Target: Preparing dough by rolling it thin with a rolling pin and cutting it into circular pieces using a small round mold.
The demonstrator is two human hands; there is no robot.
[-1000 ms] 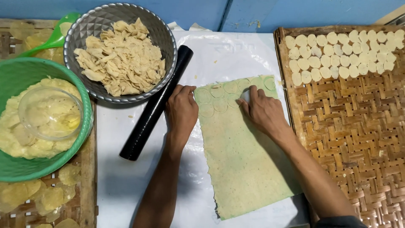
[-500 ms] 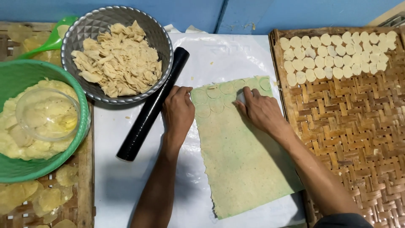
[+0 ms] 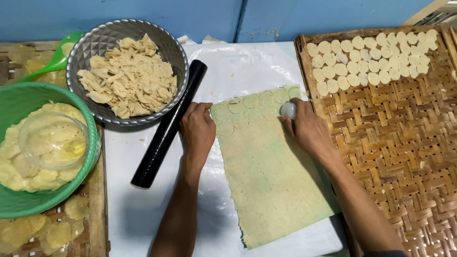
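Fingers of your right hand (image 3: 309, 131) close around a small round cutter (image 3: 288, 110), pressing it into the top edge of the dough sheet (image 3: 271, 171) beside rings already marked. Your left hand (image 3: 197, 131) lies flat and empty, pinning the sheet's corner against sliding. Just left lies the black rolling pin (image 3: 169, 124); the woven tray (image 3: 395, 143) of cut rounds (image 3: 376, 62) sits right, within reach.
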